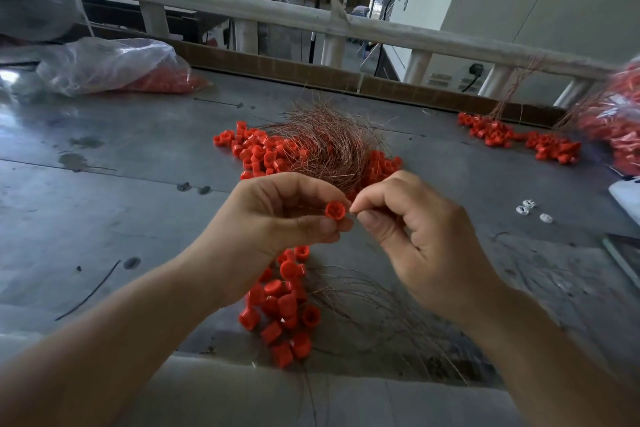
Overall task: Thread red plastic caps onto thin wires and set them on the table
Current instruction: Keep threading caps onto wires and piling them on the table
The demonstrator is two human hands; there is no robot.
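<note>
- Out at ten o'clock, a clear plastic bag (114,66) slumps on the counter (104,211) with loose red caps inside.
- The left hand (277,218) is raised, thumb and fingers pinching one red cap (335,211) by its sides. It looks light, rigid and smooth, so a side pinch suits it.
- At twelve o'clock from that cap, the wire bundle (325,146) sits on a heap of caps.
- The right hand (408,229), at three o'clock of the cap, has its fingertips closed tight at the cap's edge. It is probably on a thin wire, too fine to make out. That wire is likely springy and kink-prone, so hold near the tip.
- At two o'clock, wired caps (519,142) lie clustered.
</note>
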